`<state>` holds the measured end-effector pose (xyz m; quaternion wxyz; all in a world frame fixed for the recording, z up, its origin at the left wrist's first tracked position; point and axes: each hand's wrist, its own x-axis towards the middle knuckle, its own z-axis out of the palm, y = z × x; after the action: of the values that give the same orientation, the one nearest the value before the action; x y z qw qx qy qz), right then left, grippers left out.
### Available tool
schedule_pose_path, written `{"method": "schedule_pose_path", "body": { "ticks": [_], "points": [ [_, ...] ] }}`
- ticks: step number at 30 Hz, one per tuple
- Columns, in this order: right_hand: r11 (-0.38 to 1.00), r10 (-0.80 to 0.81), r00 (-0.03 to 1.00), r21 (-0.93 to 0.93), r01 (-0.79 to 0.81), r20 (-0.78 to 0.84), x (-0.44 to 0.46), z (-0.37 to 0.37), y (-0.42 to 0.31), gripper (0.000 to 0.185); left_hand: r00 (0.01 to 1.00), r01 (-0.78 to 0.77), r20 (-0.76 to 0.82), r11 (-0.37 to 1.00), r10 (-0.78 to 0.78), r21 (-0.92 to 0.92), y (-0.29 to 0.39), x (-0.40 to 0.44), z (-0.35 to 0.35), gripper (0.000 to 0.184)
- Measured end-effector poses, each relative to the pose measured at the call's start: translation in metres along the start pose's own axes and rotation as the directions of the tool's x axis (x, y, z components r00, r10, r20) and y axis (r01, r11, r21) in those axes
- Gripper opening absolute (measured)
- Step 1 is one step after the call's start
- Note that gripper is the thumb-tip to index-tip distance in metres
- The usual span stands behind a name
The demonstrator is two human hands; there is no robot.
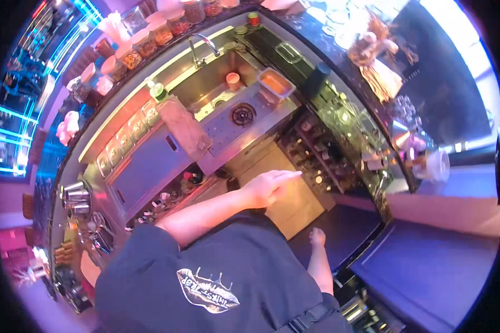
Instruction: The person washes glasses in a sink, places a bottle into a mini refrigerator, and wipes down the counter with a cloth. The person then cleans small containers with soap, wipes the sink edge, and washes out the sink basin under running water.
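Observation:
My left hand (269,187) is held out in front of my dark shirt (205,277), above a light brown floor panel or box (291,205). Its fingers point right, at least one of them stretched out, and nothing shows in it. Lower and to the right hangs my right hand (317,237), beside a dark surface; its fingers are too small and unclear to make out. Neither hand visibly touches anything. Shelves of bottles (316,161) stand nearest to my left hand, on the right.
Ahead are a steel sink (205,89) with a faucet (197,53), a pink cup (233,80), an orange-filled tub (276,83) and a draped cloth (186,125). Jars (144,41) line the counter. Metal shakers (76,198) stand left; folded napkins (381,80) lie right.

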<state>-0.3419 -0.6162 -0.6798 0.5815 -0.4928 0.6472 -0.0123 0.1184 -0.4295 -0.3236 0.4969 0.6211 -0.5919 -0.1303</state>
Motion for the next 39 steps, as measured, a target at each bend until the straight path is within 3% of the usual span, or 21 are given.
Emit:
{"method": "schedule_pose_path", "body": {
  "ticks": [2,5,8,14,18,22,24,29,30,32,34,35,37,39],
  "points": [
    [0.993,0.003,0.999,0.118,-0.009,0.053,0.008,0.021,-0.086,0.033,0.982,0.119,-0.142,0.992,-0.124,-0.048,-0.007,0.009,-0.013,0.021],
    [0.998,-0.043,0.998,0.037,0.041,0.046,0.065,0.06,-0.122,0.036,0.975,0.185,-0.112,0.981,-0.19,-0.053,-0.044,0.009,-0.032,0.024],
    [0.954,-0.183,0.955,-0.193,0.23,0.233,0.072,0.117,-0.191,0.037,0.969,0.23,-0.069,0.97,-0.235,-0.074,-0.083,0.018,-0.048,0.026],
    [0.616,-0.218,0.733,-0.492,0.616,0.645,0.059,0.193,-0.28,0.042,0.957,0.262,-0.101,0.961,-0.271,-0.094,-0.15,0.045,-0.085,0.023],
    [0.624,-0.17,0.838,-0.601,0.499,0.519,0.116,0.198,-0.312,0.048,0.948,0.279,-0.145,0.959,-0.284,-0.054,-0.17,0.06,-0.114,0.022],
    [0.756,-0.067,0.921,-0.583,0.298,0.385,0.144,0.196,-0.354,0.052,0.91,0.354,-0.191,0.929,-0.368,-0.104,-0.186,0.057,-0.138,0.021],
    [0.623,-0.122,0.882,-0.657,0.425,0.455,0.155,0.193,-0.372,0.054,0.894,0.381,-0.219,0.92,-0.391,-0.091,-0.196,0.047,-0.143,0.02],
    [0.566,-0.122,0.886,-0.702,0.432,0.447,0.143,0.226,-0.423,0.056,0.796,0.48,-0.384,0.875,-0.467,-0.067,-0.196,0.043,-0.154,0.015],
    [0.518,-0.129,0.874,-0.72,0.462,0.468,0.141,0.235,-0.434,0.056,0.804,0.472,-0.375,0.879,-0.462,-0.07,-0.192,0.045,-0.161,0.015],
    [0.424,-0.136,0.848,-0.744,0.517,0.512,0.14,0.256,-0.453,0.057,0.794,0.59,-0.2,0.807,-0.574,0.023,-0.19,0.045,-0.176,0.018],
    [0.394,-0.217,0.749,-0.646,0.654,0.626,0.144,0.274,-0.463,0.06,0.755,0.617,-0.229,0.784,-0.614,-0.068,-0.202,0.04,-0.167,0.028],
    [0.399,-0.211,0.753,-0.648,0.648,0.623,0.142,0.286,-0.468,0.06,0.754,0.62,-0.222,0.781,-0.618,-0.07,-0.201,0.042,-0.166,0.028],
    [0.505,-0.137,0.774,-0.629,0.591,0.618,0.133,0.304,-0.477,0.063,0.695,0.591,-0.376,0.784,-0.613,-0.186,-0.197,0.051,-0.161,0.036],
    [0.565,-0.104,0.793,-0.621,0.544,0.6,0.162,0.316,-0.452,0.061,0.705,0.584,-0.381,0.794,-0.598,-0.167,-0.199,0.054,-0.158,0.038]
  ]
}}
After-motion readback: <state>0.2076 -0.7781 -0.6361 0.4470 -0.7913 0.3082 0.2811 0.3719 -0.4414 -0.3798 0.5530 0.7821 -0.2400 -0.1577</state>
